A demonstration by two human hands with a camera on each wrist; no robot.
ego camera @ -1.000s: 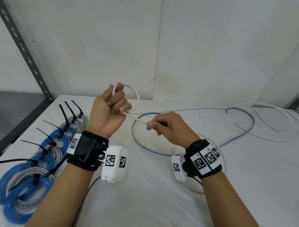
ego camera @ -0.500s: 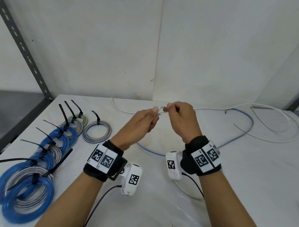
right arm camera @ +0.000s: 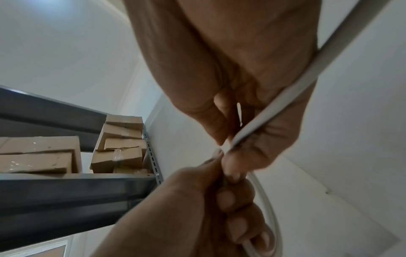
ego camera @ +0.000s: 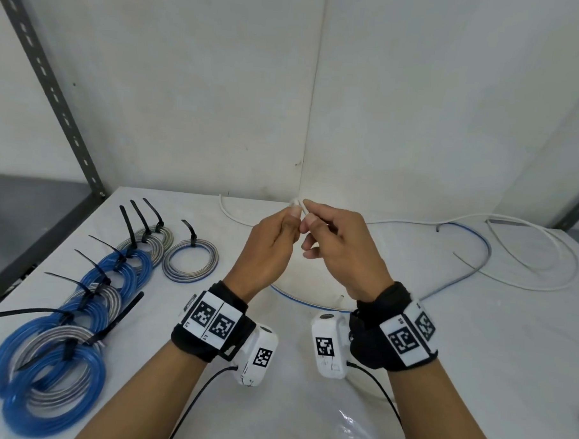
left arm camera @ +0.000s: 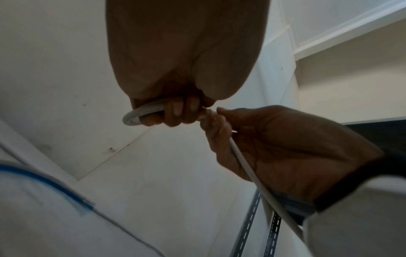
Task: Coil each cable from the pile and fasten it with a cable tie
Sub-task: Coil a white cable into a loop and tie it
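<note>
- White cable [left arm camera: 140,113] sits raised above the table between my two hands, my left hand [ego camera: 270,248] curled round a small loop of it, fingers [left arm camera: 175,111] wrapped tight.
- My right hand [ego camera: 340,251] pinches the same cable just beside the left; the free run slides down across my right palm [left arm camera: 246,167].
- Both hands touch at the fingertips over the table's [ego camera: 473,376] far middle.
- Beyond them, loose white and blue cable [ego camera: 486,251] trails across the table to the right.
- On my left lie finished coils [ego camera: 46,374] in blue and grey, each bound with a black cable tie [ego camera: 189,235], one grey coil [ego camera: 190,261] apart from the row.
- Cardboard boxes [right arm camera: 118,144] fill a shelf off to the side.
</note>
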